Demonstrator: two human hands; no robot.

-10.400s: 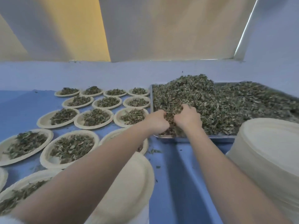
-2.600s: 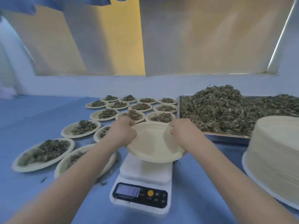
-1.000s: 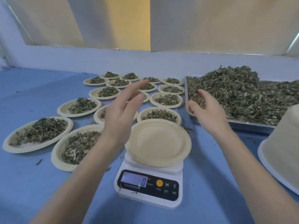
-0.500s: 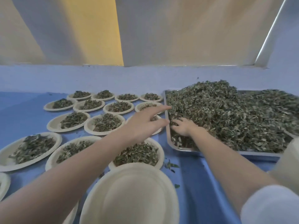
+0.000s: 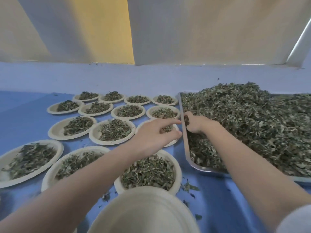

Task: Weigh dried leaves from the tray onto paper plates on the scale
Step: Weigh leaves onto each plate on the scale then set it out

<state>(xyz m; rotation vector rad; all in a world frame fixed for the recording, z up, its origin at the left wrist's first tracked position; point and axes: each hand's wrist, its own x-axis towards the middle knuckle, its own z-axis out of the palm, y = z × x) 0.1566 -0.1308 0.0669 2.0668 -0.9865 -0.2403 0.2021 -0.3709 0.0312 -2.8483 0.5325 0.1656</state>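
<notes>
A metal tray (image 5: 185, 140) at the right is heaped with dried leaves (image 5: 244, 118). My right hand (image 5: 195, 123) is in the tray's left part, its fingers curled round a clump of leaves. My left hand (image 5: 154, 135) hovers just left of the tray's edge, fingers stretched out and holding nothing, above a filled plate. An empty paper plate (image 5: 143, 211) sits at the bottom centre; the scale under it is out of view.
Several paper plates filled with leaves (image 5: 112, 130) cover the blue table (image 5: 25, 115) to the left and behind the empty plate, one (image 5: 148, 172) right behind it. Loose leaf bits (image 5: 190, 187) lie beside the tray. A pale wall runs along the back.
My right hand has closed on leaves in the tray and lifted slightly. My left hand stays beside the tray's edge, fingers extended. The view has shifted a little.
</notes>
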